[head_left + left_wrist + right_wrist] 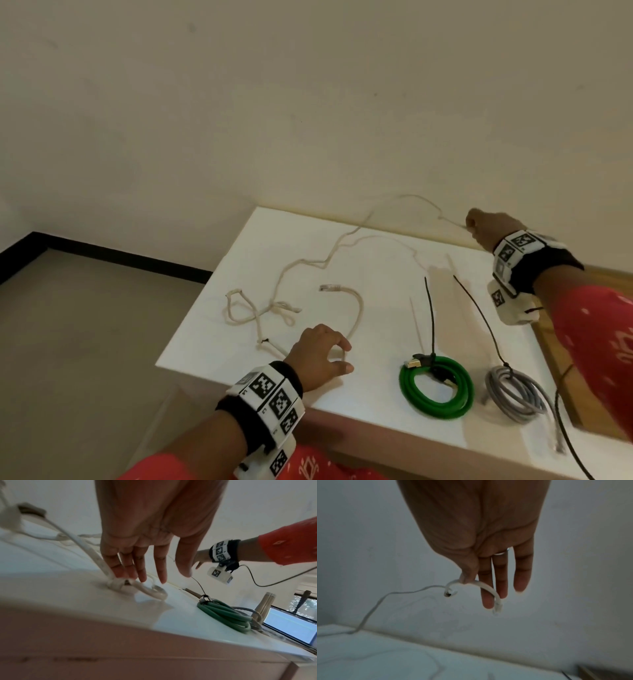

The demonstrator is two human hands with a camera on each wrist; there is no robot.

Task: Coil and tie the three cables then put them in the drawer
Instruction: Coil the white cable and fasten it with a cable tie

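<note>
Two of three done: green rubber cable coil (436, 389) and grey cable coil (517, 394) lie zip-tied front right on the white tabletop (376, 404), long cream network cable (358, 308) sprawls uncoiled, right hand (489, 228) pinching its raised end, left hand (320, 354) fingers spread, pressing it down; drawer stowing pending.

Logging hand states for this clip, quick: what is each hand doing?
Left hand: open, fingertips pressing the long off-white Ethernet cable onto the white tabletop.
Right hand: pinching the same cable's end.
</note>
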